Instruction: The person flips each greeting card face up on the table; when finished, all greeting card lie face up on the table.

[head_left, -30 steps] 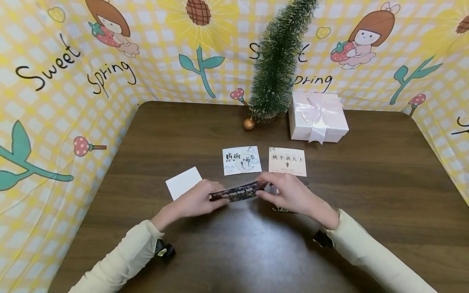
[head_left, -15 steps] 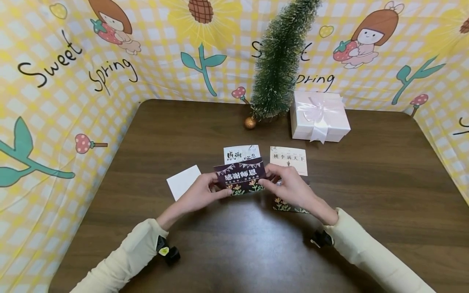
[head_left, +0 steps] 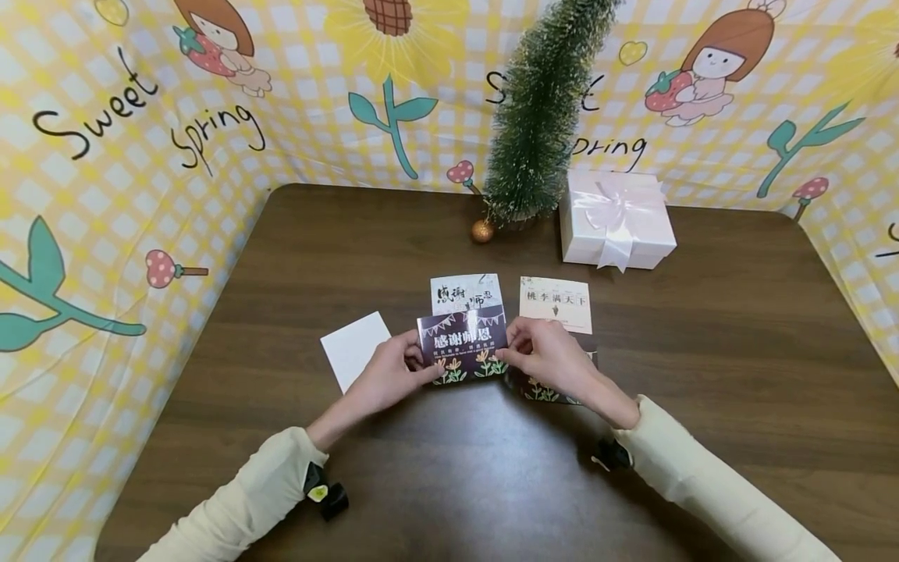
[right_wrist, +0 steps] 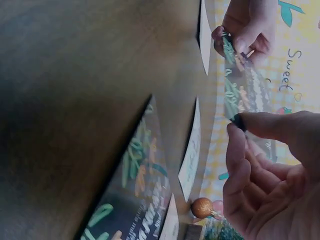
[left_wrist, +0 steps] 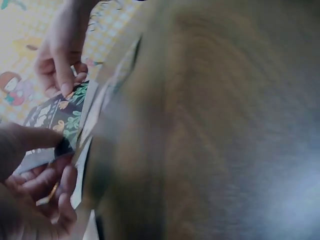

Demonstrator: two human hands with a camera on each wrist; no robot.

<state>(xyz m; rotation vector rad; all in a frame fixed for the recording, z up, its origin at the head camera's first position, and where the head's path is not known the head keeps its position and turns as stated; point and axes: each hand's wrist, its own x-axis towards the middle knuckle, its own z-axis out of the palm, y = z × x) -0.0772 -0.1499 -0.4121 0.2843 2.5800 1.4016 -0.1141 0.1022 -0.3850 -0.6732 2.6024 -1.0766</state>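
Observation:
A dark greeting card (head_left: 463,347) with white lettering, bunting and orange flowers is held up between both hands, its printed face toward the head camera. My left hand (head_left: 395,368) pinches its left end, thumb in front and fingers behind. At the other end my right hand (head_left: 551,353) pinches it the same way. Behind the held card lies a pale blue card (head_left: 463,289), its lower part covered. A second dark flowered card (right_wrist: 135,185) lies on the table under my right hand, partly hidden in the head view. Above that one is a cream card (head_left: 562,300).
A blank white card (head_left: 354,347) lies left of my left hand. Toward the back of the wooden table (head_left: 449,492) stand a small green tree (head_left: 534,125), an orange ball (head_left: 481,231) and a white gift box (head_left: 618,218) with a ribbon. Patterned cloth (head_left: 295,94) hangs behind.
The dark card was tipped nearly edge-on and has been turned up so its printed front shows. Both hands kept their hold on its ends; the other cards stayed put.

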